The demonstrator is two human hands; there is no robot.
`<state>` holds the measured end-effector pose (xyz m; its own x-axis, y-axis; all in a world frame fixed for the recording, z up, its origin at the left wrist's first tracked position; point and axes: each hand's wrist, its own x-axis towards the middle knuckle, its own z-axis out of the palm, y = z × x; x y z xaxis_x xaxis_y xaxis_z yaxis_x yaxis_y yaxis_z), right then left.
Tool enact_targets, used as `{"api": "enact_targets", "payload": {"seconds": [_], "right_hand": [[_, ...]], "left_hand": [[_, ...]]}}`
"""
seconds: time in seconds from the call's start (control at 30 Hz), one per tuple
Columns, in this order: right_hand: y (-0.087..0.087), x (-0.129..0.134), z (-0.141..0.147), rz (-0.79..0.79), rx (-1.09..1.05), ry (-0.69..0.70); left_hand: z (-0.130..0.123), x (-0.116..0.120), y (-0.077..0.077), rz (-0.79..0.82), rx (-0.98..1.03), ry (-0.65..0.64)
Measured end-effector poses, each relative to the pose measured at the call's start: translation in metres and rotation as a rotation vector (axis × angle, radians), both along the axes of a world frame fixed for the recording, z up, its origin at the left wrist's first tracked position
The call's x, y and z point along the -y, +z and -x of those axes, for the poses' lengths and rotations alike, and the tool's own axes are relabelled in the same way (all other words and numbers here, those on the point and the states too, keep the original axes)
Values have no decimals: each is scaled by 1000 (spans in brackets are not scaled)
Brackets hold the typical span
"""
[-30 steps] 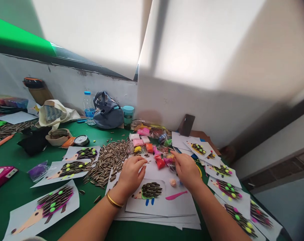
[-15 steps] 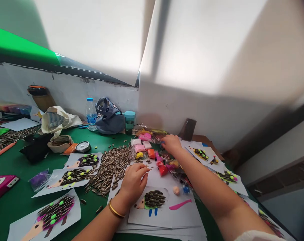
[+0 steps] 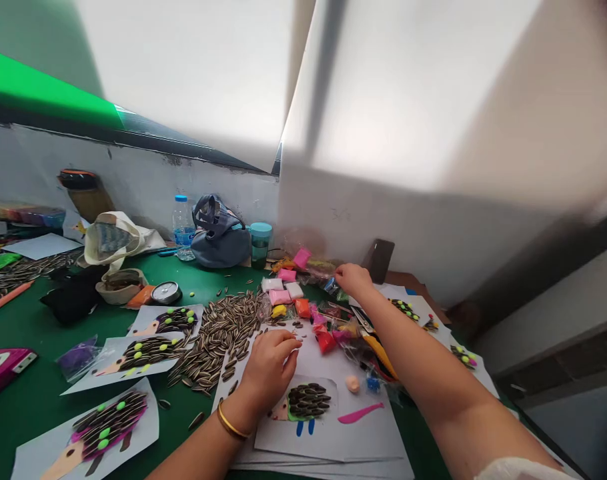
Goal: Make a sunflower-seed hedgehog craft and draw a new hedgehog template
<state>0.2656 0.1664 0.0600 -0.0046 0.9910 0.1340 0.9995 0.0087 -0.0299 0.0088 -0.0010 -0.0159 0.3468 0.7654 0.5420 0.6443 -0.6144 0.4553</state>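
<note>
My right hand [image 3: 354, 279] reaches to the far side of the table, its fingers closed on the edge of a clear plastic bag [image 3: 319, 267] among small coloured clay packets. Closer in, my left hand [image 3: 271, 363] rests over the paper sheets with curled fingers, thumb near the index finger; whatever they may hold cannot be made out. Beside it lies a hedgehog picture [image 3: 308, 401] with sunflower-seed spines and two blue legs. A pink plastic clay knife [image 3: 360, 413], a peach clay ball [image 3: 352, 384] and a blue clay lump [image 3: 373, 384] lie to its right.
Sunflower seeds [image 3: 223, 327] are heaped left of the sheets. Several finished hedgehog cards [image 3: 108, 427] lie at left, others at right. Along the wall stand a water bottle [image 3: 183, 230], a blue bag [image 3: 221, 243], a teal-lidded cup [image 3: 260, 243] and a phone [image 3: 381, 260].
My right hand has moved slightly right among the packets. A pink packet there has shifted upward, and scissors with yellow handles now show beside my forearm. My left hand stays nearly still.
</note>
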Motion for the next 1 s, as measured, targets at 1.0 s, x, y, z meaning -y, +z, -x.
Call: {"api": "enact_targets", "payload": {"seconds": [1.0], "right_hand": [[-25,-5,-14,-1,-325,233]], "left_hand": [[0,-2,-4,-22,-9,-43]]}}
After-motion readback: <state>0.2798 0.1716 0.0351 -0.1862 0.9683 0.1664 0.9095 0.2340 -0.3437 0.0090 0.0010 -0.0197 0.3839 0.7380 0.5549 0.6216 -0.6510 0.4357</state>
